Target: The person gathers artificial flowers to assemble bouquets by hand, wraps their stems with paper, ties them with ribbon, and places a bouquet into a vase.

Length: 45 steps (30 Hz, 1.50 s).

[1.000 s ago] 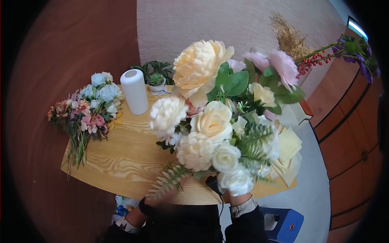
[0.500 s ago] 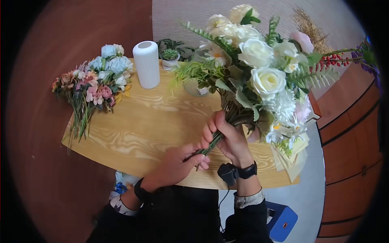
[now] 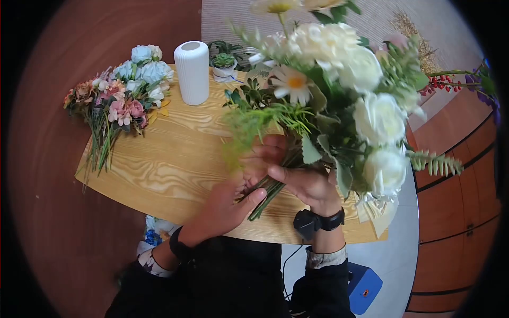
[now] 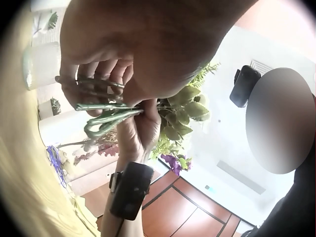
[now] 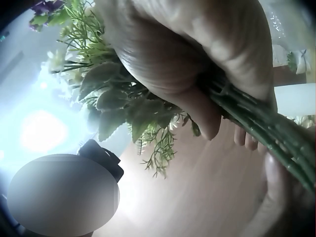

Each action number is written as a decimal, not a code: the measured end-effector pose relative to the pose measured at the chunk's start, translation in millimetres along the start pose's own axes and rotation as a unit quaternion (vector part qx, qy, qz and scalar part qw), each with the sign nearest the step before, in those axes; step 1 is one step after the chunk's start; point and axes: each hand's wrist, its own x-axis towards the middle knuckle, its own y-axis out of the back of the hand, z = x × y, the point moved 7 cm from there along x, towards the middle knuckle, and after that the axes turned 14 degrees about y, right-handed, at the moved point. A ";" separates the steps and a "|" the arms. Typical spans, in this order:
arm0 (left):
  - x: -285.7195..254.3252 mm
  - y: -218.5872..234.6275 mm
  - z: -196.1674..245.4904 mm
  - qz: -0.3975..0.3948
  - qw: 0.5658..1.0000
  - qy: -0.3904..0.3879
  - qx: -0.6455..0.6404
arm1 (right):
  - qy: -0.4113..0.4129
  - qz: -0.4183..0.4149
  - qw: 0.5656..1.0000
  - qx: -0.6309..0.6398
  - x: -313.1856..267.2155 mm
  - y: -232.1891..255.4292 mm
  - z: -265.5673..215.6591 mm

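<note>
A big bouquet (image 3: 382, 119) of white roses, daisies and ferns leans up and to the right in front of me. My right hand (image 3: 313, 188) grips its green stems (image 5: 266, 131) just under the leaves, thumb across the front. Lower down, my left hand (image 3: 225, 209) holds the stem ends, its thumb on the near side and its fingers behind, partly blurred. Bent stem ends (image 4: 103, 121) stick out between the hands in the left wrist view. Blossoms and leaves cover part of the right fingers in the head view.
On the wooden table (image 3: 159, 175), pink and blue flower bunches (image 3: 122, 106) lie at the left. A white ribbed vase (image 3: 192, 74) and a potted succulent (image 3: 224, 61) stand at the back. Pale yellow paper (image 3: 379, 217) lies at the right edge, above a blue stool (image 3: 365, 289).
The bouquet first hid my hands, then rose and tilted right, showing both hands on the stems. Since then it has come lower and nearer, and my left fingers have moved up behind the stems.
</note>
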 end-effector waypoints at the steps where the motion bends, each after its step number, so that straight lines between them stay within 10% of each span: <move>1: 1.5 -1.0 0.1 -0.007 1.000 -0.006 -0.026 | -0.008 0.040 0.998 0.051 0.2 2.7 3.9; 12: -3.6 11.9 8.5 0.038 0.994 -0.024 -0.095 | -0.097 0.052 0.993 0.037 0.5 2.7 7.1; 20: -8.4 9.4 11.0 0.134 0.972 -0.028 -0.192 | 0.067 0.096 0.988 0.104 -30.8 69.3 59.4; 22: -2.8 13.4 10.9 0.086 0.992 0.021 -0.091 | 0.121 0.079 0.963 -0.227 -36.9 73.7 46.9; 24: 1.3 9.1 9.4 0.043 0.996 0.074 0.014 | 0.161 0.063 0.831 -0.529 -54.1 68.1 43.1; 25: 0.9 12.6 22.1 0.080 0.997 0.005 -0.008 | 0.112 0.207 0.967 -0.094 -90.1 105.6 72.4; 26: -2.1 16.9 32.9 0.115 0.991 -0.064 -0.030 | 0.104 0.316 0.925 0.185 -132.8 166.5 120.1; 38: -9.6 29.7 -15.6 0.079 0.995 0.002 -0.054 | 0.030 0.098 0.989 0.102 -4.2 39.2 49.3; 39: -15.9 29.9 -8.4 0.122 0.962 -0.240 0.045 | 0.021 0.082 0.992 0.096 -1.4 28.6 45.5; 42: -6.4 30.0 -21.9 0.047 0.932 -0.150 -0.328 | 0.050 0.060 0.994 0.080 5.5 4.9 9.3; 45: -9.5 23.0 -2.9 0.056 0.953 -0.056 -0.292 | 0.021 0.128 0.985 0.112 3.1 15.8 14.2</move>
